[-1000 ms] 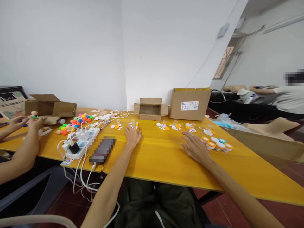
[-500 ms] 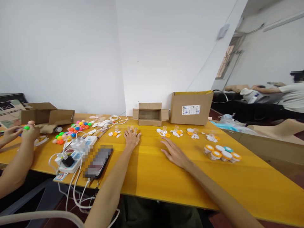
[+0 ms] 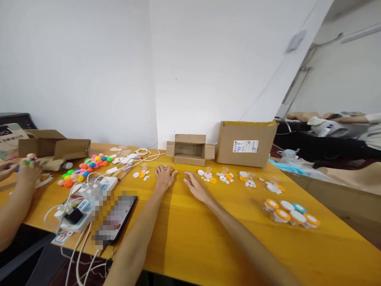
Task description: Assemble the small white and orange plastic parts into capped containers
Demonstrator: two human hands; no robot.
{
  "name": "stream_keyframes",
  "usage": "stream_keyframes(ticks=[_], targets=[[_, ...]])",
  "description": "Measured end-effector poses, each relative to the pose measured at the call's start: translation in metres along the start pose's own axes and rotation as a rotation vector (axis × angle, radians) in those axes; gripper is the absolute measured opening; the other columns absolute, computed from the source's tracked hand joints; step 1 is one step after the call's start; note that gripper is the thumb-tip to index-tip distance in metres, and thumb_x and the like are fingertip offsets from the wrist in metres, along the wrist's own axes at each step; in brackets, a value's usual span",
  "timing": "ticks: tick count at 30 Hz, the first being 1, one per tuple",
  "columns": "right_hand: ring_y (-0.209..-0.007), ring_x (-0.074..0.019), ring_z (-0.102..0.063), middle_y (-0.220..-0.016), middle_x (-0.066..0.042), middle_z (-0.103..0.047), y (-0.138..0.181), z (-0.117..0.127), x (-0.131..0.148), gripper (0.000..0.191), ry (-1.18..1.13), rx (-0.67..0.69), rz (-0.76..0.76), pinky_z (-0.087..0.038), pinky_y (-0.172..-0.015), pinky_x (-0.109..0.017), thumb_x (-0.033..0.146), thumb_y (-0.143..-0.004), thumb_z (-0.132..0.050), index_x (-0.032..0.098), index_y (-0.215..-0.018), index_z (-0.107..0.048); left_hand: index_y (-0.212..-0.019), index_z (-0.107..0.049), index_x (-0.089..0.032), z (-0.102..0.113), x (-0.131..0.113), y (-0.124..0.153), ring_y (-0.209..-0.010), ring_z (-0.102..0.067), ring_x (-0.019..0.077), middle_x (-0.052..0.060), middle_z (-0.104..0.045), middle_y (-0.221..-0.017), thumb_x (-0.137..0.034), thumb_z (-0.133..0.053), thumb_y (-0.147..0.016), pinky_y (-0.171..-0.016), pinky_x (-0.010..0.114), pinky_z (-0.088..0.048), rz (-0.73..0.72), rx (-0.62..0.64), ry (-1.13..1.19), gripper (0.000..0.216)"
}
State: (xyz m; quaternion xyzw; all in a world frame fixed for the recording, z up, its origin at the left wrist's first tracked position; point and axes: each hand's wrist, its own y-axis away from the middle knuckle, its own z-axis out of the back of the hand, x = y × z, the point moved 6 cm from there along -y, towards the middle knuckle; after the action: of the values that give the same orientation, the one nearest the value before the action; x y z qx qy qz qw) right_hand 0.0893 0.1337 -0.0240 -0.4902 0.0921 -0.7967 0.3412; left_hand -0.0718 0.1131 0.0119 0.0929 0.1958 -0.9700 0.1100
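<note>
My left hand (image 3: 164,176) lies palm down on the yellow table, fingers apart and slightly bent. It covers a small group of parts, of which only a bit of orange shows at the fingertips. My right hand (image 3: 195,186) hovers or rests just to its right, fingers stretched out, holding nothing visible. Left of my left hand is a cluster of small white and orange plastic pieces (image 3: 142,174) with a clear cup. Beyond my right hand are similar clusters, among them white pieces (image 3: 206,175) and an orange ring (image 3: 228,176).
Several lidded clear jars (image 3: 281,215) stand grouped at right. An open cardboard box (image 3: 189,159) and a larger carton (image 3: 245,149) stand at the back. A phone (image 3: 119,222), a power strip (image 3: 80,216) with cables and coloured balls (image 3: 86,167) are left. A co-worker's hands (image 3: 28,172) handle balls.
My right hand has moved left, closer to my left hand. My left hand stays over its parts, its fingers a little more bent. The view has shifted slightly.
</note>
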Motion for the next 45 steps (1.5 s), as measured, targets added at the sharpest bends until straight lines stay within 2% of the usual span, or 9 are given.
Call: stream_keyframes(ticks=[6,14,19,27,34,40,45], targets=[[-0.115,-0.0219,-0.062,-0.119,-0.008,-0.066,-0.034,-0.028,-0.022,0.025,-0.182,-0.03,-0.039,-0.048,-0.104,-0.043,0.03,-0.089,-0.051,0.027,-0.112,-0.058,-0.111,-0.066,-0.028,-0.001,0.0,0.007,-0.115,-0.048,0.0291,0.012,-0.058,-0.119,-0.042,-0.051,-0.093,-0.099,0.045,-0.041,-0.052,0.005,0.003,0.027],[-0.107,-0.022,-0.066,-0.113,-0.005,-0.071,-0.06,-0.048,-0.015,0.027,-0.238,0.059,-0.029,-0.05,-0.099,-0.042,0.025,-0.087,-0.046,0.026,-0.107,-0.064,-0.116,-0.064,-0.031,-0.009,0.008,0.01,-0.114,-0.05,0.0242,0.006,-0.059,-0.12,-0.037,-0.055,-0.092,-0.103,0.041,-0.04,-0.06,-0.03,0.138,0.027],[-0.105,-0.0213,-0.067,-0.11,-0.004,-0.073,-0.063,-0.047,-0.015,0.028,-0.218,0.103,-0.026,-0.051,-0.098,-0.041,0.021,-0.085,-0.044,0.025,-0.103,-0.066,-0.114,-0.066,-0.029,-0.011,0.012,0.011,-0.109,-0.053,0.0216,0.005,-0.061,-0.115,-0.033,-0.056,-0.092,-0.101,0.038,-0.042,-0.086,-0.076,0.259,0.024],[-0.1,-0.0227,-0.069,-0.103,-0.004,-0.075,-0.058,-0.036,-0.011,0.027,-0.187,0.087,-0.038,-0.052,-0.095,-0.042,0.024,-0.088,-0.045,0.026,-0.097,-0.07,-0.113,-0.067,-0.027,-0.011,0.007,0.01,-0.107,-0.053,0.0225,0.006,-0.062,-0.112,-0.025,-0.05,-0.094,-0.102,0.039,-0.043,-0.096,-0.001,0.319,0.025],[-0.095,-0.0225,-0.07,-0.099,-0.003,-0.076,-0.052,-0.025,-0.009,0.03,-0.058,0.069,-0.01,-0.054,-0.091,-0.043,0.019,-0.085,-0.046,0.026,-0.097,-0.072,-0.105,-0.072,-0.027,-0.007,0.002,0.009,-0.107,-0.055,0.0228,0.006,-0.063,-0.11,-0.007,-0.049,-0.088,-0.101,0.038,-0.045,-0.099,0.019,0.37,0.035],[-0.102,-0.0227,-0.067,-0.106,-0.006,-0.074,-0.045,-0.025,-0.001,0.037,0.1,0.045,0.054,-0.052,-0.097,-0.044,0.01,-0.083,-0.042,0.025,-0.097,-0.073,-0.105,-0.074,-0.027,-0.007,0.004,0.008,-0.105,-0.056,0.0225,0.006,-0.066,-0.109,-0.001,-0.048,-0.084,-0.1,0.039,-0.047,-0.095,0.018,0.416,0.042],[-0.111,-0.0231,-0.063,-0.116,-0.008,-0.069,-0.036,-0.031,0.009,0.049,0.214,0.07,0.086,-0.049,-0.103,-0.044,0.002,-0.079,-0.041,0.025,-0.112,-0.07,-0.108,-0.074,-0.028,-0.01,0.008,0.006,-0.106,-0.057,0.0217,0.005,-0.067,-0.109,-0.004,-0.048,-0.085,-0.102,0.039,-0.046,-0.089,0.019,0.446,0.042]])
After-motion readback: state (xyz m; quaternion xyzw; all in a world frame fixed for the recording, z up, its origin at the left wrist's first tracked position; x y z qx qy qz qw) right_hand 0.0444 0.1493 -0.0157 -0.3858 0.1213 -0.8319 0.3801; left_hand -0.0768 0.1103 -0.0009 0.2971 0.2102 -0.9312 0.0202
